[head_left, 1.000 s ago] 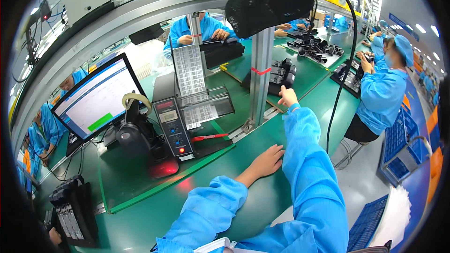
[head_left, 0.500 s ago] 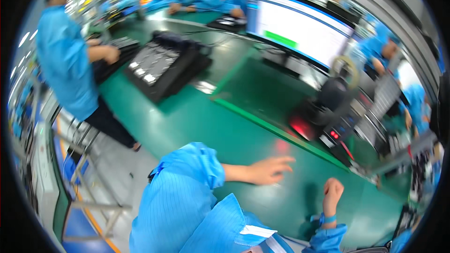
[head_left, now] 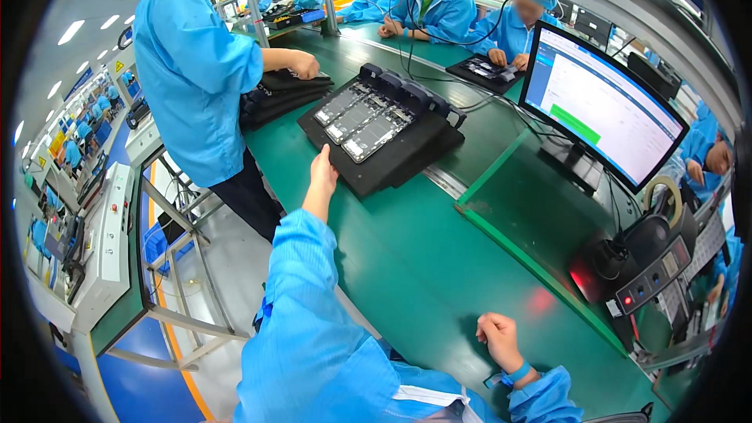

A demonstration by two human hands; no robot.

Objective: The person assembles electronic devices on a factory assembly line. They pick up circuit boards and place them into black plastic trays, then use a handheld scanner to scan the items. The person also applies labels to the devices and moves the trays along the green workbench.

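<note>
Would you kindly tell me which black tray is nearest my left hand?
The middle tray, its near edge by your left hand; the others lie farther off, by co-workers' hands.

On the desk [head_left: 415, 254], a tray stack [head_left: 395, 168] lies far left, a row of devices [head_left: 366, 121] on top. The left hand [head_left: 323, 176] is at its near edge; the right hand [head_left: 499, 338] is near right. A monitor [head_left: 607, 102] stands right of the stack, a scanner [head_left: 609, 257] nearer. One person [head_left: 192, 78] stands left; others [head_left: 435, 8] line the far side.
</note>
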